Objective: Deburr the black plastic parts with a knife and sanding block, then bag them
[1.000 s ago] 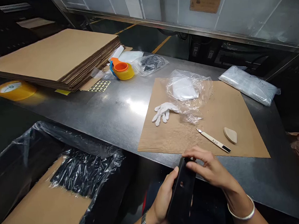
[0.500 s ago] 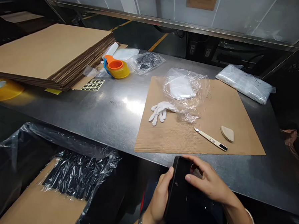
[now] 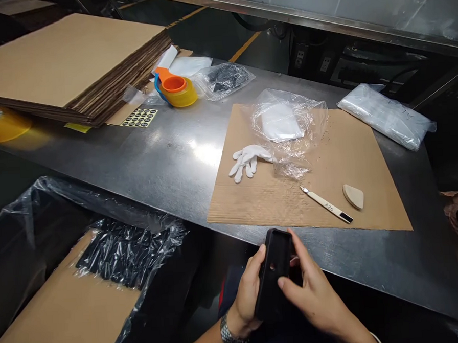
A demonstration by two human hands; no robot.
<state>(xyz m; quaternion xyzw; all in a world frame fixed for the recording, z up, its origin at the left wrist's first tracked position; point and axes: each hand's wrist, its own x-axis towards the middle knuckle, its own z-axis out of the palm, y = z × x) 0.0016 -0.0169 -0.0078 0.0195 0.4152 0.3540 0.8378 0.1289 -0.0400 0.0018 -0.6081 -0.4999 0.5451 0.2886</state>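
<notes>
Holding a long black case (image 3: pixel 272 279) just off the bench (image 3: pixel 174 159), the two hands keep it tilted with its far end by the near edge, close to the near edge of the cardboard sheet (image 3: pixel 261 205). The left hand (image 3: pixel 246 296) is curled around the left long side, thumb lying along the rim and the fingers mostly hidden beneath. The right hand (image 3: pixel 314 292) is partly open, forefinger stretched toward the far right corner and thumb pressed on the case farther down; what its other fingers touch is hard to tell. The case looks like a stiff moulded shell, hollow at the far end, with a raised rim and a small hole in its floor, so it is probably light and easy to turn between the fingers. Its dull surface should give bare skin a fair grip, though a smooth finish could still slide or pick up marks. The thin rim seems the weakest place and might flex or nick if pinched hard. The long outer sides look the best hold, one palm supporting from below, with fingertips clear of the hole. The knife (image 3: pixel 326 205) lies apart on the cardboard.
</notes>
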